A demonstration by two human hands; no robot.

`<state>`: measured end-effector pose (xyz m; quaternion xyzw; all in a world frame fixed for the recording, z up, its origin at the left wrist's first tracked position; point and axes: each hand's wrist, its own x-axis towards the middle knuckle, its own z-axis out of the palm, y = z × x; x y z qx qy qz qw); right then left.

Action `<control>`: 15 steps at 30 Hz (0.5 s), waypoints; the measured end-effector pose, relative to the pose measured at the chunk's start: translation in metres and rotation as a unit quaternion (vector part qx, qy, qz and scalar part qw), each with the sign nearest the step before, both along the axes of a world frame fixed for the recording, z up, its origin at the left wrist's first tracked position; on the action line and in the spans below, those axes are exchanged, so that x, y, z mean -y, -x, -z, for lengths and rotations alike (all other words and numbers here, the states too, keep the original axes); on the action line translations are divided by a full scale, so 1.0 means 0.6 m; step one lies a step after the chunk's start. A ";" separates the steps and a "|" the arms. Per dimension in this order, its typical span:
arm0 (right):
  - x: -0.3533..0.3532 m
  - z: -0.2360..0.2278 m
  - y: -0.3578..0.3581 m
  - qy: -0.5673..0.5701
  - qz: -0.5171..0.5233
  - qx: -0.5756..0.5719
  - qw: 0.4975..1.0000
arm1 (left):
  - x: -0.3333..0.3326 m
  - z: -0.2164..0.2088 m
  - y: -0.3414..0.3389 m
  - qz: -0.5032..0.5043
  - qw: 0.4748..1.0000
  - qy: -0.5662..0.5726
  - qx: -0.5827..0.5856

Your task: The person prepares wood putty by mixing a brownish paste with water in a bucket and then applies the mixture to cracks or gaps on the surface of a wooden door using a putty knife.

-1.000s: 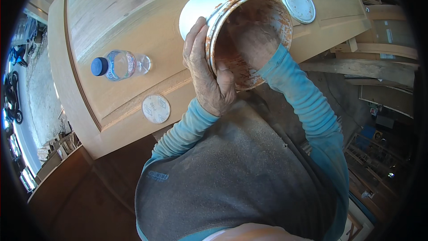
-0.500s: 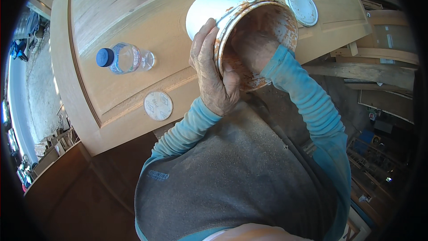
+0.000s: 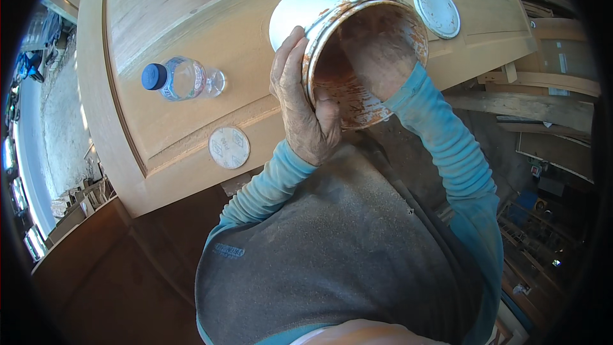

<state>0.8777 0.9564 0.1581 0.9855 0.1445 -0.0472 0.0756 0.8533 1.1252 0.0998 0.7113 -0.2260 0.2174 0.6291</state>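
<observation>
A white plastic bucket (image 3: 297, 15) lies tilted on its side above the wooden door panel, its mouth turned toward me. Reddish-brown residue smears its rim and inner wall. My left hand (image 3: 305, 99) grips the bucket's near left side, thumb at the rim and fingers along the outer wall. Deep inside the bucket is my right hand (image 3: 380, 67); the back of it and the wrist show, while its fingers are hidden in the dark interior. Whether they hold anything does not show.
The panelled wooden door (image 3: 191, 32) lies flat as a work surface. On it are a clear bottle with a blue cap (image 3: 154, 76), a round sanding disc (image 3: 229, 147) and a white bucket lid (image 3: 437, 11). Curved wooden pieces (image 3: 530, 107) are stacked at the right.
My right hand has shifted slightly within the bucket, showing more of its back. My left hand keeps its grip on the bucket. The whole view has moved a little.
</observation>
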 end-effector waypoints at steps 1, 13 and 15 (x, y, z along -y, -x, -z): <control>-0.006 0.012 0.003 -0.001 -0.014 -0.023 1.000 | 0.000 0.001 0.002 0.005 1.000 0.008 -0.001; -0.010 0.004 0.002 -0.020 -0.083 -0.071 0.994 | 0.006 -0.005 0.000 0.010 1.000 -0.011 0.010; 0.004 -0.002 0.001 0.019 -0.060 -0.080 0.995 | 0.005 -0.007 0.001 0.013 1.000 -0.022 0.001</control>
